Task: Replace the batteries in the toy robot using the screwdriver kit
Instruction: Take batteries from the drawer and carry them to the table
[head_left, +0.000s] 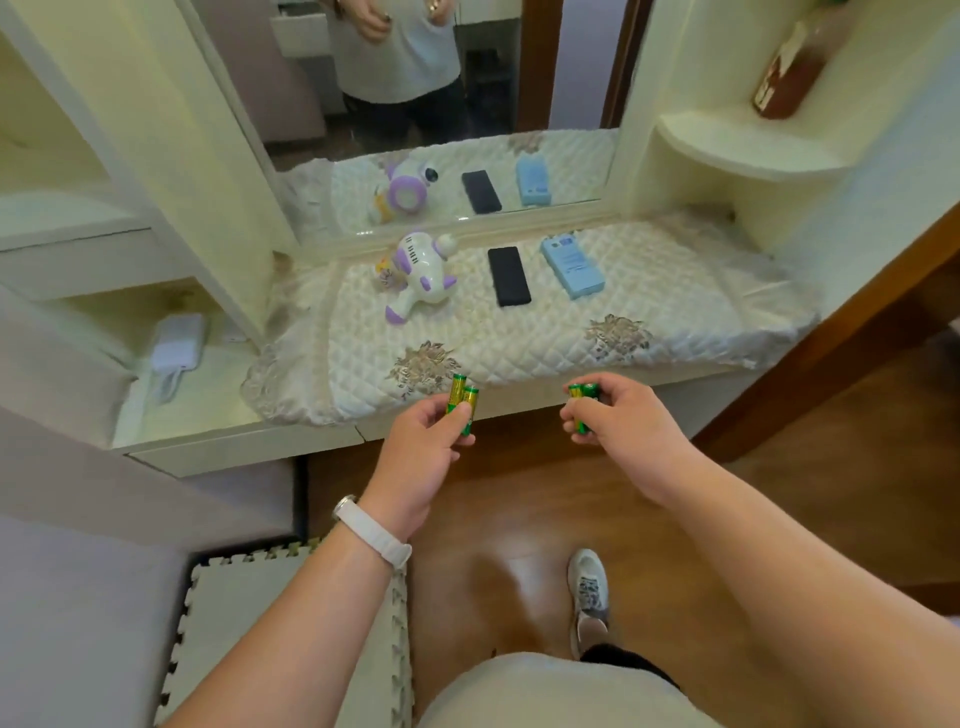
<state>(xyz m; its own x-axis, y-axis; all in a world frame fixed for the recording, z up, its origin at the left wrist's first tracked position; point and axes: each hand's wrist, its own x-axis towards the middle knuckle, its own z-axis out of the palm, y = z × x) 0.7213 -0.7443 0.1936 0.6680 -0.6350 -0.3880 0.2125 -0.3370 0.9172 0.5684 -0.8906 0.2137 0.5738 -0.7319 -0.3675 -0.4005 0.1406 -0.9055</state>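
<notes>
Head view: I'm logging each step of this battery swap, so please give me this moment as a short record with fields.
left hand: grips the left pair of batteries, green and gold
right hand: pinches the right pair of batteries, same kind
toy robot: lies on the quilted cloth, untouched
black flat case: on the cloth, right of the toy
light blue box: right of the black case
hands: apart from each other, at the cloth's near edge
</notes>
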